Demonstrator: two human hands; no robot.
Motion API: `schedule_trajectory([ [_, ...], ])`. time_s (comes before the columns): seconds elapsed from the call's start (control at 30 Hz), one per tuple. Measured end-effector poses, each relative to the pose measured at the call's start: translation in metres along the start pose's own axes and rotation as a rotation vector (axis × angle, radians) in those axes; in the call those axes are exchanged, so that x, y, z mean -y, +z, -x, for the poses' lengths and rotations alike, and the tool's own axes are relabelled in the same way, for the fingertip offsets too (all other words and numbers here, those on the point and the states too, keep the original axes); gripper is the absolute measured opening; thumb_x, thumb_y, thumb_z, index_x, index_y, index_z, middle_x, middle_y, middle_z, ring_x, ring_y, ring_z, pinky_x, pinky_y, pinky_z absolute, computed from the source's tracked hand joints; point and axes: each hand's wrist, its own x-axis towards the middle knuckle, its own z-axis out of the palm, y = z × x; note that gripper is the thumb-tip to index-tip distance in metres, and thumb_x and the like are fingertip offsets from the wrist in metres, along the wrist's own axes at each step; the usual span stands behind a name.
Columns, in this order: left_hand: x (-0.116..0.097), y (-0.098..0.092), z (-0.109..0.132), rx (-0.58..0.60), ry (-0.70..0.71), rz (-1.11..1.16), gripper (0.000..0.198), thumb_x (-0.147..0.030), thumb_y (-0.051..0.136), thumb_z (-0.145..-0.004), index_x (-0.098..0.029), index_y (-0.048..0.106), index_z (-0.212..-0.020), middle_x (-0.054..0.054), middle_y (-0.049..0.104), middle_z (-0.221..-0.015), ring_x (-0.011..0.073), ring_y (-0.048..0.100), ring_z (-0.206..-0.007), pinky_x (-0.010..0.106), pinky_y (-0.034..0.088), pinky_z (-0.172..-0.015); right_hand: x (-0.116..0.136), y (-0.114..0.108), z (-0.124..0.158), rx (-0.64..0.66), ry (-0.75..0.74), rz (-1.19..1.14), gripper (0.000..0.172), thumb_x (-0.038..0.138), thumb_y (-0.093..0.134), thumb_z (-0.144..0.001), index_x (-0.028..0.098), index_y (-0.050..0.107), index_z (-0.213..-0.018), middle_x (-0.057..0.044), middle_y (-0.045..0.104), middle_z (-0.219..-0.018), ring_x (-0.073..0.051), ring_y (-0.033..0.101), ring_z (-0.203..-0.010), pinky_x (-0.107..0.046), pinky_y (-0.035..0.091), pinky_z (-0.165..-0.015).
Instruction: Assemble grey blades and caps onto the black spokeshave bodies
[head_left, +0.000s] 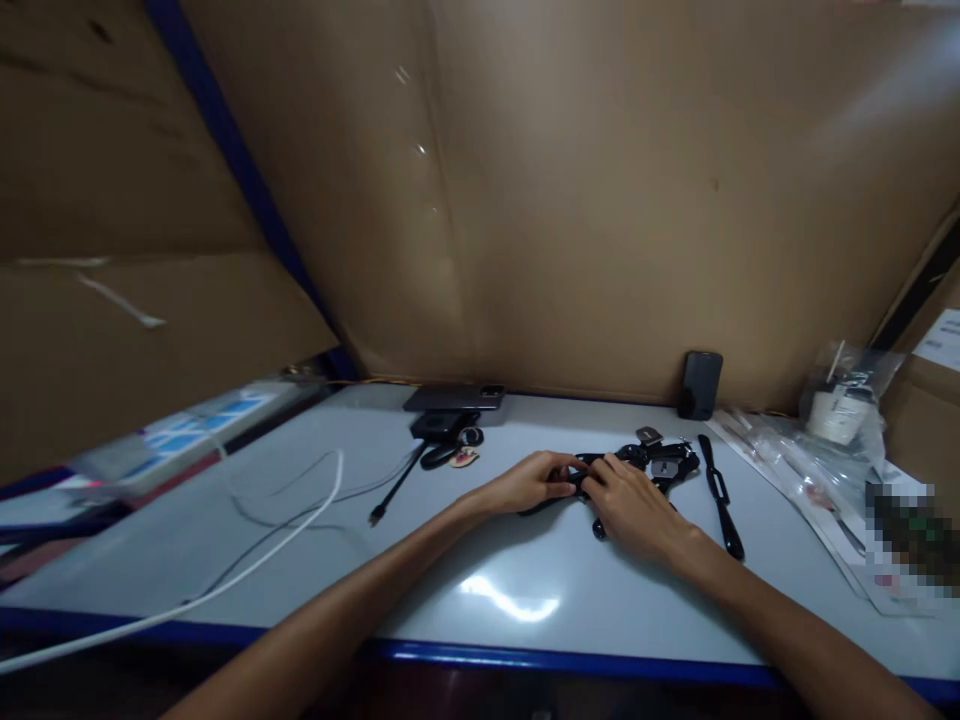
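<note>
My left hand [531, 482] is closed, its thumb and fingertips pinching a black strap [541, 504] that lies low over the table. My right hand [628, 503] bends over the same black piece, its fingertips meeting those of the left; its palm hides much of what is between them. Just beyond the right hand lies a tangle of black straps and plastic fittings [666, 466], with a small square grey-black piece [649, 435] at its far side. Right of this rests a long black bar with a slot in its middle [721, 497].
A dark phone [454, 398] lies at the back, near a short black cable [397, 485]. Another phone [700, 385] leans on the cardboard wall [570, 200]. Plastic packets [795, 480] and a bagged white cup [834, 415] are right. A white cable [262, 555] crosses the left side.
</note>
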Motion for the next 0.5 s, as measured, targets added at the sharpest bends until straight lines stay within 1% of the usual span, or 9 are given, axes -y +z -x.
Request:
schedule_trajectory([
  [0.07, 0.001, 0.004, 0.000, -0.037, -0.007, -0.033, 0.023, -0.024, 0.065, -0.091, -0.014, 0.073, -0.110, -0.003, 0.059, -0.072, 0.0139, 0.053, -0.068, 0.025, 0.040, -0.064, -0.007, 0.003, -0.002, -0.037, 0.104, -0.226, 0.020, 0.003, 0.066, -0.088, 0.015, 0.072, -0.103, -0.011, 0.069, -0.108, -0.023, 0.064, -0.097, -0.035, 0.050, -0.085],
  [0.17, 0.003, 0.016, 0.001, -0.132, -0.042, -0.082, 0.017, -0.027, 0.066, -0.096, -0.014, 0.071, -0.107, 0.001, 0.066, -0.083, 0.0165, 0.062, -0.077, 0.029, 0.050, -0.072, -0.013, 0.007, -0.008, -0.079, 0.174, -0.313, 0.011, 0.007, 0.071, -0.085, 0.016, 0.072, -0.091, -0.005, 0.069, -0.094, -0.019, 0.065, -0.085, -0.030, 0.049, -0.079],
  [0.23, 0.005, 0.026, 0.001, -0.216, -0.076, -0.116, 0.023, -0.034, 0.066, -0.100, -0.014, 0.068, -0.110, 0.004, 0.069, -0.099, 0.0193, 0.067, -0.088, 0.036, 0.057, -0.080, -0.014, 0.007, -0.012, -0.100, 0.202, -0.313, 0.019, 0.000, 0.065, -0.081, 0.016, 0.071, -0.089, -0.004, 0.070, -0.092, -0.019, 0.065, -0.085, -0.029, 0.049, -0.079],
  [0.3, 0.005, 0.035, 0.000, -0.283, -0.108, -0.145, 0.028, -0.038, 0.066, -0.102, -0.014, 0.067, -0.117, 0.007, 0.069, -0.113, 0.0220, 0.069, -0.098, 0.041, 0.060, -0.086, -0.014, 0.006, -0.016, -0.116, 0.230, -0.310, 0.030, -0.006, 0.058, -0.078, 0.017, 0.071, -0.093, -0.004, 0.073, -0.096, -0.019, 0.067, -0.090, -0.028, 0.049, -0.081],
  [0.33, 0.006, 0.039, 0.000, -0.306, -0.122, -0.157, 0.030, -0.038, 0.066, -0.102, -0.015, 0.066, -0.120, 0.008, 0.069, -0.118, 0.0229, 0.069, -0.101, 0.043, 0.060, -0.088, -0.014, 0.004, -0.016, -0.122, 0.251, -0.302, 0.032, -0.005, 0.057, -0.079, 0.018, 0.071, -0.097, -0.004, 0.074, -0.097, -0.018, 0.068, -0.092, -0.028, 0.049, -0.082],
  [0.37, 0.006, 0.041, -0.002, -0.325, -0.135, -0.167, 0.031, -0.038, 0.066, -0.102, -0.015, 0.066, -0.123, 0.009, 0.068, -0.121, 0.0236, 0.069, -0.103, 0.044, 0.060, -0.089, -0.013, 0.003, -0.017, -0.126, 0.281, -0.289, 0.030, -0.002, 0.057, -0.083, 0.018, 0.071, -0.100, -0.004, 0.075, -0.097, -0.019, 0.068, -0.091, -0.028, 0.049, -0.081],
  [0.43, 0.007, 0.044, -0.004, -0.351, -0.157, -0.185, 0.032, -0.037, 0.066, -0.102, -0.016, 0.065, -0.127, 0.010, 0.067, -0.125, 0.0243, 0.069, -0.106, 0.045, 0.060, -0.091, -0.010, 0.002, -0.017, -0.125, 0.367, -0.249, 0.017, 0.013, 0.058, -0.093, 0.017, 0.070, -0.105, -0.008, 0.075, -0.093, -0.021, 0.069, -0.088, -0.029, 0.050, -0.078],
  [0.47, 0.007, 0.045, -0.005, -0.359, -0.167, -0.193, 0.033, -0.036, 0.066, -0.102, -0.016, 0.064, -0.128, 0.010, 0.067, -0.126, 0.0245, 0.068, -0.107, 0.045, 0.060, -0.091, -0.007, 0.002, -0.016, -0.118, 0.411, -0.227, 0.016, 0.021, 0.058, -0.097, 0.016, 0.070, -0.106, -0.010, 0.075, -0.091, -0.023, 0.070, -0.088, -0.030, 0.049, -0.077],
  [0.5, 0.009, 0.045, -0.006, -0.363, -0.176, -0.201, 0.033, -0.036, 0.066, -0.102, -0.016, 0.064, -0.128, 0.010, 0.066, -0.127, 0.0246, 0.068, -0.108, 0.046, 0.060, -0.092, -0.004, 0.003, -0.016, -0.106, 0.448, -0.208, 0.018, 0.026, 0.058, -0.100, 0.015, 0.070, -0.107, -0.012, 0.076, -0.091, -0.025, 0.071, -0.089, -0.031, 0.049, -0.077],
])
